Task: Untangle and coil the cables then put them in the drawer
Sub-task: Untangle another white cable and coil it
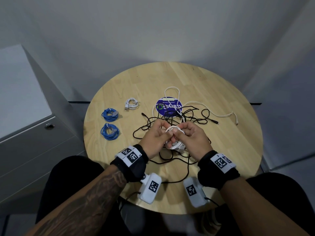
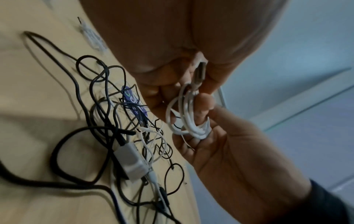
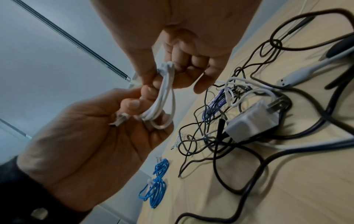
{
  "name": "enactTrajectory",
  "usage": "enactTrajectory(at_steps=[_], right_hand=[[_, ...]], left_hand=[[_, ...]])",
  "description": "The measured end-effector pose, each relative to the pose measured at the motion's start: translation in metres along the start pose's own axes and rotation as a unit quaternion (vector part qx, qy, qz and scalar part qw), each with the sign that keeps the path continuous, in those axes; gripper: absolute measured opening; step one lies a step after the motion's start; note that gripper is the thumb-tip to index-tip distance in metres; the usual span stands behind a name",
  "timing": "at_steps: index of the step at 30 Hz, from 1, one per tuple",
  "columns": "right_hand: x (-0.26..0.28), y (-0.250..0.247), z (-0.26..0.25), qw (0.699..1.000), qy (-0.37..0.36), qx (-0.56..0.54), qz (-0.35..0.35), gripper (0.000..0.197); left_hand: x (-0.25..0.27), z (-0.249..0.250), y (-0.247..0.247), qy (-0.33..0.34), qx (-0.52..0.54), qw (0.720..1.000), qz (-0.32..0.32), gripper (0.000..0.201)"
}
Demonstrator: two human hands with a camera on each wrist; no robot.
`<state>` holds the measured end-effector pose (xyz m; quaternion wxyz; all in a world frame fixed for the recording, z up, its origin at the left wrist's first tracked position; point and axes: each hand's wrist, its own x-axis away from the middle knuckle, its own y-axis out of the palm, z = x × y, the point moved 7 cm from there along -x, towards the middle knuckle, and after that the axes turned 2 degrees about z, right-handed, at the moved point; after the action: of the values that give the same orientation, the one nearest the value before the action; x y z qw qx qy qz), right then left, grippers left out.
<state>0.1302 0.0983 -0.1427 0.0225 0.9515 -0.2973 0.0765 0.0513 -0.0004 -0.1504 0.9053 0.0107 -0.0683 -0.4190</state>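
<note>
Over the near middle of the round wooden table [image 1: 225, 160], both hands hold a small coil of white cable [image 1: 173, 128]. My left hand [image 1: 157, 134] pinches the coil [image 3: 164, 104] between thumb and fingers, with the cable's USB plug [image 2: 200, 72] lying against its palm. My right hand [image 1: 188, 132] grips the other side of the loops [image 2: 188, 116]. Under the hands lies a tangle of black cables [image 1: 187, 114] mixed with a loose white cable [image 1: 221, 115]. A white plug adapter [image 3: 250, 121] sits in the tangle.
Two coiled blue cables [image 1: 110, 114] [image 1: 110, 132] and a coiled white USB cable [image 1: 131, 104] lie on the table's left side. A blue round sticker [image 1: 168, 106] sits mid-table. A grey drawer cabinet [image 1: 34, 150] with a lock [image 1: 49, 126] stands to the left.
</note>
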Motion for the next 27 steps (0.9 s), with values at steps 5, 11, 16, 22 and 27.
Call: enactTrajectory(at_steps=[5,11,16,22,27], right_hand=[[0.0,-0.004,-0.004,0.999,-0.025,0.033,0.035,0.018],[0.002,-0.012,-0.012,0.987,-0.081,0.091,0.106,0.035],[0.002,-0.009,-0.017,0.985,-0.117,0.104,0.075,0.038],[-0.007,-0.006,-0.008,0.997,-0.038,0.072,0.001,0.019],[-0.009,-0.009,-0.014,0.984,-0.074,0.158,-0.042,0.017]], left_hand=[[0.004,0.001,0.002,0.072,-0.085,0.994,0.017,0.013],[0.002,-0.003,0.005,0.061,-0.074,0.995,0.013,0.014],[0.0,-0.001,0.001,0.05,-0.084,0.995,0.025,0.009],[0.0,-0.004,-0.005,0.075,-0.121,0.989,0.035,0.009],[-0.001,-0.009,-0.003,0.08,-0.124,0.988,0.039,0.008]])
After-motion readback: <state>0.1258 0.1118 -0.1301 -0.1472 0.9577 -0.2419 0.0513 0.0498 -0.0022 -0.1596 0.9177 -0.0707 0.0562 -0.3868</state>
